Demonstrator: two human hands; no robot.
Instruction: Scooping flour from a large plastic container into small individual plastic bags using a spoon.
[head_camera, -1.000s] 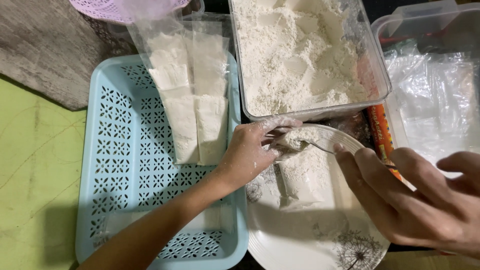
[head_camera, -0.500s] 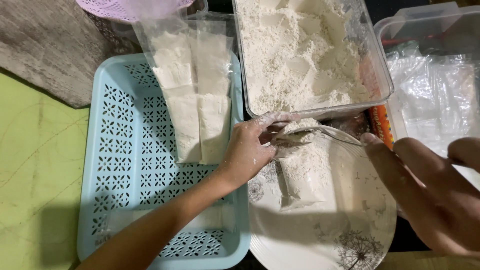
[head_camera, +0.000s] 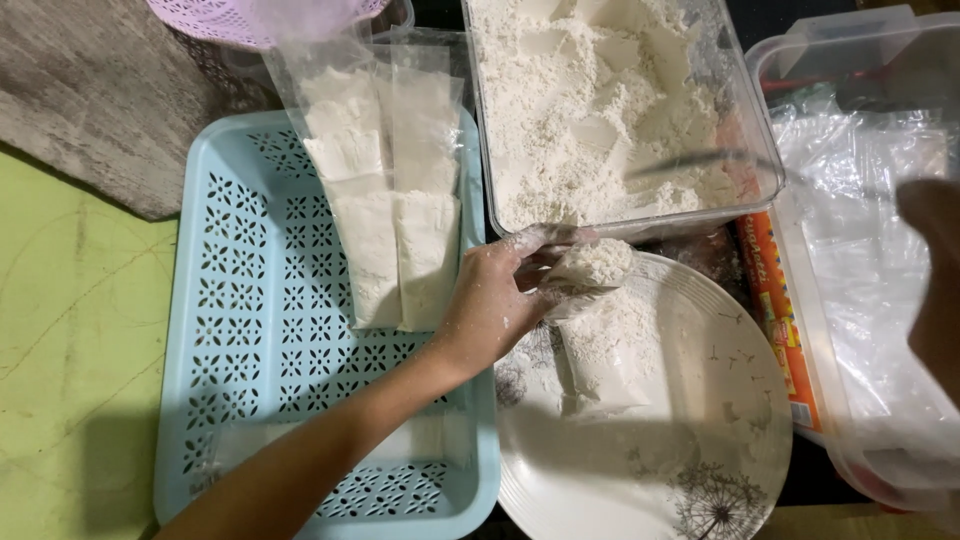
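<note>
My left hand (head_camera: 490, 300) is dusted with flour and grips the open top of a small clear plastic bag (head_camera: 600, 340) full of flour, which stands on a white plate (head_camera: 700, 450). My right hand (head_camera: 935, 280) is blurred at the right edge. It holds a metal spoon (head_camera: 700, 160), also blurred, over the clear tub of flour (head_camera: 590, 100) behind the plate. Flour is spilled on the plate around the bag.
A light blue perforated basket (head_camera: 250, 300) on the left holds several filled flour bags (head_camera: 390, 250) in rows. A clear bin of empty plastic bags (head_camera: 860, 300) stands at the right, an orange packet (head_camera: 775, 310) beside it. A pink basket (head_camera: 260, 15) sits at the top.
My right hand has drawn the spoon away from the bag's mouth, up and to the right over the flour tub. My left hand stays gripping the bag, now heaped with flour.
</note>
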